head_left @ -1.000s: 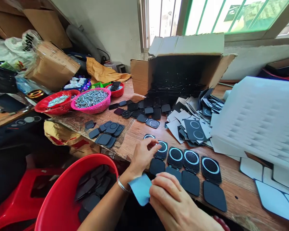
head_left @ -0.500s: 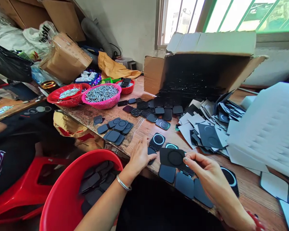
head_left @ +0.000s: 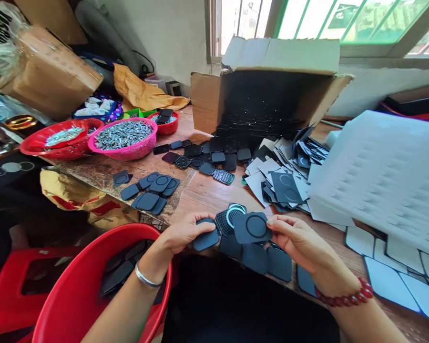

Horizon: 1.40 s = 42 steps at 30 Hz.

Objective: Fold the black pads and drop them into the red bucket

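Note:
My left hand [head_left: 186, 232] is closed on a hinged black plastic case [head_left: 206, 235], thumb on top of its smooth half. The case's other half, a gridded panel with a pale ring [head_left: 226, 222], tilts up to the right. Between thumb and fingers of my right hand [head_left: 296, 240] is a thin black sheet with a circle on it [head_left: 246, 227]. This sheet overlaps the right side of the ringed panel in view; whether they touch, I cannot tell. Below both hands, more black cases [head_left: 254, 258] lie in a row along the table edge, partly covered.
A red tub [head_left: 103, 257] with black pieces stands at lower left. Pink [head_left: 127, 152] and red baskets [head_left: 39, 143] of small metal parts sit on the table [head_left: 178, 190]. A cardboard box [head_left: 205, 102], loose sheets [head_left: 260, 178] and a white foam-like block [head_left: 375, 166] lie beyond.
My left hand has taken hold of a hinged case and lifted it off the table edge. The sheet in my right hand now sits close over its ringed half. The view has turned right.

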### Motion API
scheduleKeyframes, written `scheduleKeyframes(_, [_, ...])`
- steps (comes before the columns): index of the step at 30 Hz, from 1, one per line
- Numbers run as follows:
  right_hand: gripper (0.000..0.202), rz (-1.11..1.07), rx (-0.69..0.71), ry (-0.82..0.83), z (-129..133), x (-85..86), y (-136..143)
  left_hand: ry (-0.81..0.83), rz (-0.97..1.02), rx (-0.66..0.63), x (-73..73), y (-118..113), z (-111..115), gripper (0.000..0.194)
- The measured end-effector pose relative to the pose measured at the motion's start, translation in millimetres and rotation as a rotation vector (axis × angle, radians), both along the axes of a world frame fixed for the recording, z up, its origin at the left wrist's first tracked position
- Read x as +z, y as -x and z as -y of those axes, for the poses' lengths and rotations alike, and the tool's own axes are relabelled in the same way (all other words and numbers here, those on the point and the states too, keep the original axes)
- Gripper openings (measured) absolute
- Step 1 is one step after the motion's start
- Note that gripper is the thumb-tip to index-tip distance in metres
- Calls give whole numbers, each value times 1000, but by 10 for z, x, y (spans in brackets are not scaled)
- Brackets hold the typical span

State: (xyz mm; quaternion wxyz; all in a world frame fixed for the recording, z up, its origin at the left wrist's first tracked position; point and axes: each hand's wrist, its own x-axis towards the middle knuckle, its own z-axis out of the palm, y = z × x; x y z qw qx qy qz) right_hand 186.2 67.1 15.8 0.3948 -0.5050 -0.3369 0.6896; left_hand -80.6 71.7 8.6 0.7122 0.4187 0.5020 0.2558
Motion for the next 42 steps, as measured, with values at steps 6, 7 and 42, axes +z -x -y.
scheduleKeyframes(6, [35,-98,16,71,161,40,-89,79,-47,-41,45,-366,128,40])
scheduleKeyframes(7, [35,-111,18,73,188,28,-109,81,-55,-40,40,-408,133,39])
scheduleKeyframes(42, [40,-25,-43,82,232,-73,-220,76,-77,-64,29,-592,156,21])
